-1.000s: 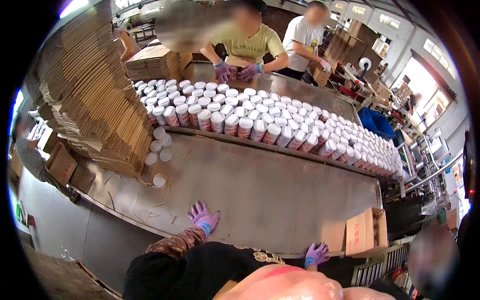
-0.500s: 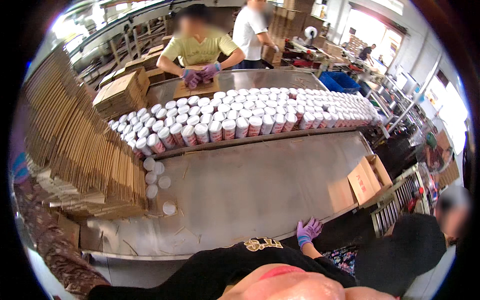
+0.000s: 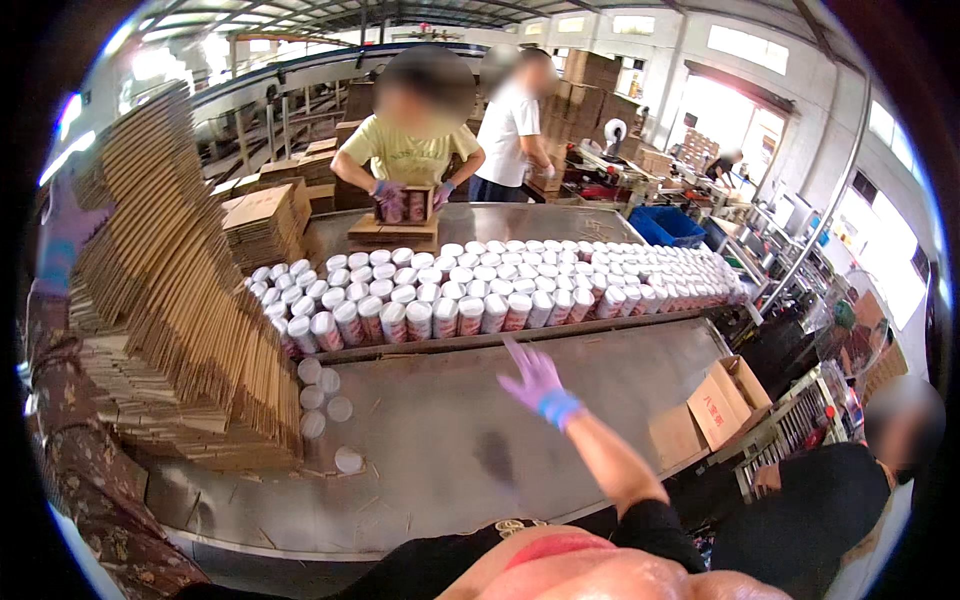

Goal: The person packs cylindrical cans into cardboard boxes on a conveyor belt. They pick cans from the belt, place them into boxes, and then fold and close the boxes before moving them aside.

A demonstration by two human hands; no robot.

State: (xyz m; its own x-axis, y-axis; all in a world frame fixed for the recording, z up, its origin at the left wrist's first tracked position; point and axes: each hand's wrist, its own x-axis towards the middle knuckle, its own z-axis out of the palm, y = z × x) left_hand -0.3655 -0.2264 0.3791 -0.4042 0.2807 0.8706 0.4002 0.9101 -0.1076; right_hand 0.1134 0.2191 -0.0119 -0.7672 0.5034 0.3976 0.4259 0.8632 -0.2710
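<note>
Factory hall light falls on a long steel counter point(image 3: 560, 400) that runs across the view, its near half mostly bare and its far half packed with rows of small white-capped jars point(image 3: 480, 290) with pink labels. To the left leans a tall stack of flattened cardboard sheets point(image 3: 170, 290), and a few loose white caps point(image 3: 325, 395) lie at its foot.

The right hand point(image 3: 535, 378), in a purple glove with a blue cuff, is raised over the counter with fingers spread and nothing in it, just short of the front row of jars. The left hand point(image 3: 65, 235), also gloved in purple, is up at the far left edge of the view, against the upper end of the cardboard stack; whether it grips a sheet or only rests there I cannot tell.

The jars look light and rigid, probably plastic, with smooth labelled sides that may slip under a glove; taking one round the body just below the cap seems the surest hold. They stand close together, so a neighbour could easily be knocked.

Across the counter a person in a yellow shirt point(image 3: 410, 150) holds a small open carton point(image 3: 405, 205). A brown box point(image 3: 725, 400) sits at the right end.
</note>
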